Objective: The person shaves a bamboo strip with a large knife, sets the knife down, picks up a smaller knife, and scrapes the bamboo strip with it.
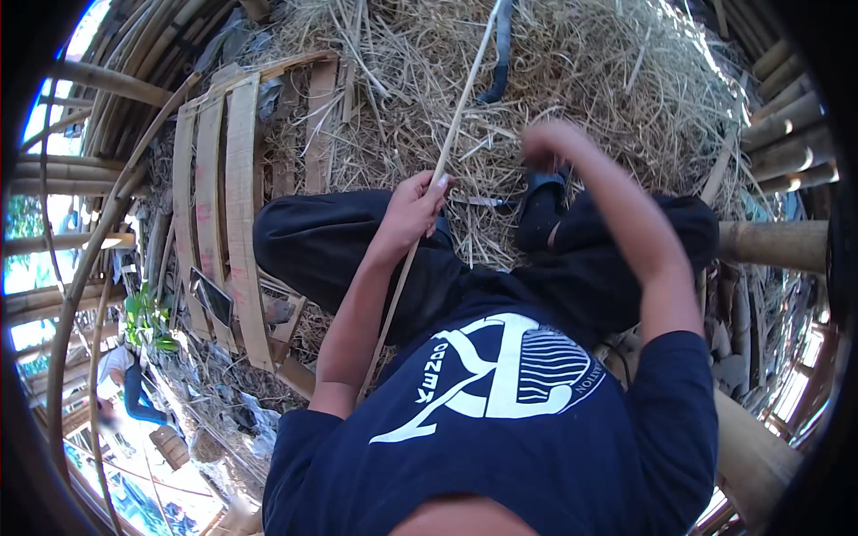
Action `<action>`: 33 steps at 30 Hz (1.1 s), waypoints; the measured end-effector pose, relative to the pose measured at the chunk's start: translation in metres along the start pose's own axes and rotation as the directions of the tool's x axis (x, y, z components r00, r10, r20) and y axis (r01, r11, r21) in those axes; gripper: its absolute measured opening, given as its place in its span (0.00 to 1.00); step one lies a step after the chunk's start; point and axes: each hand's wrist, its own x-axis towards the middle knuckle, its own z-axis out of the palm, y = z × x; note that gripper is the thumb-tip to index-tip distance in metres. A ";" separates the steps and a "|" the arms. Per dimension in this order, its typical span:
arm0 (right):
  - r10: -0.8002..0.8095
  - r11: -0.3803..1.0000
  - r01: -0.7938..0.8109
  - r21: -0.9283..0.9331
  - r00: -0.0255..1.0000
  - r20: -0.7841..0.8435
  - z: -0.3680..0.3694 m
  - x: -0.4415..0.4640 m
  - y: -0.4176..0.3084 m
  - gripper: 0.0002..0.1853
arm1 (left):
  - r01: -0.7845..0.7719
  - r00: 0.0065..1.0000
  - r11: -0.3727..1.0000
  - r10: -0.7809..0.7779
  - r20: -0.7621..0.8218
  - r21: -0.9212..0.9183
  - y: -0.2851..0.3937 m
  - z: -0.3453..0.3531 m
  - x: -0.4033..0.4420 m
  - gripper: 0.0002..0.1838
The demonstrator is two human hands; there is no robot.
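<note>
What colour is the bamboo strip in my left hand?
The bamboo strip is pale tan, best seen in the head view.

You've got straw (590, 71) up front, pallet (239, 179) left with a phone (211, 297) on it, bamboo pole (778, 246) right, stick (459, 116) in your left hand (416, 210).

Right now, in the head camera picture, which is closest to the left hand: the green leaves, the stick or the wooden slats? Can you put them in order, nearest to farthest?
From the left hand:
1. Stick: touching, gripped in that hand.
2. Wooden slats: off to the left.
3. Green leaves: farther left, past the slats.
</note>
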 end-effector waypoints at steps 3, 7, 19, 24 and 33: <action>-0.030 0.999 0.037 -0.031 0.977 0.211 0.070 0.082 -0.008 0.13 | -0.013 1.000 1.000 0.013 -0.026 0.011 -0.010 -0.006 0.002 0.15; -0.364 0.930 0.329 -0.167 0.891 -0.273 0.140 0.148 -0.004 0.12 | 0.003 1.000 0.999 -0.002 -0.026 0.047 -0.021 -0.006 0.006 0.15; -0.391 0.920 0.267 -0.287 0.665 -0.636 0.202 0.152 -0.005 0.07 | -0.022 1.000 0.995 0.023 -0.010 0.098 -0.026 -0.002 0.012 0.15; -0.380 0.924 0.235 -0.301 0.646 -0.662 0.192 0.153 -0.005 0.07 | -0.031 0.999 0.994 0.033 -0.015 0.103 -0.030 -0.004 0.015 0.15; -0.376 0.923 0.221 -0.316 0.699 -0.609 0.198 0.157 -0.010 0.13 | -0.046 0.999 0.993 0.048 -0.021 0.107 -0.025 0.006 0.012 0.16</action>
